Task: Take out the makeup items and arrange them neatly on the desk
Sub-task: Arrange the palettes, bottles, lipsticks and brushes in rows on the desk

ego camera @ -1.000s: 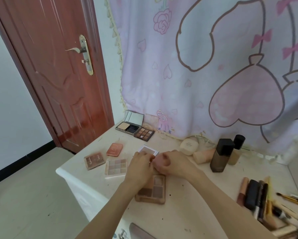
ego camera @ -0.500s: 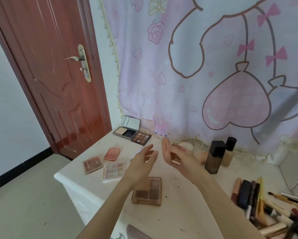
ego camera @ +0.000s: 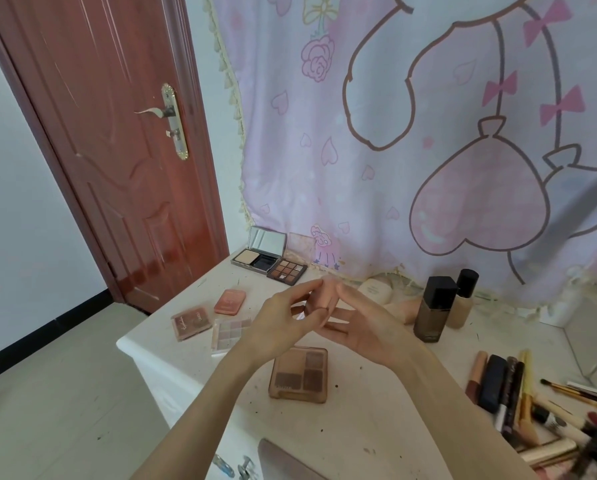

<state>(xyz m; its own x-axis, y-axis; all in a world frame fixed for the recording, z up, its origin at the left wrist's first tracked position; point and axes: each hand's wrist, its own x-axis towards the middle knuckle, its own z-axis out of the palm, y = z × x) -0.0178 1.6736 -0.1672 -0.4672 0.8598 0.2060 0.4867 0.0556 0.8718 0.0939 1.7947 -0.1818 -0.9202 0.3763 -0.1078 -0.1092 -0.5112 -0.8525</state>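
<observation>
Bare desk (ego camera: 376, 410) is seen between the four-pan eyeshadow palette (ego camera: 299, 373) and the brush pile (ego camera: 518, 403). Rear access is blocked by two foundation bottles (ego camera: 435, 308); the left edge is crowded by small palettes (ego camera: 217, 317).

A white, speckled bench (ego camera: 359, 420) carries a brown four-pan palette (ego camera: 299, 373). Left of it lie three pinkish compacts (ego camera: 230, 301); behind it, an open mirrored compact (ego camera: 259, 252); to its right, two foundation bottles (ego camera: 435, 308) and heaped brushes (ego camera: 518, 393).
</observation>
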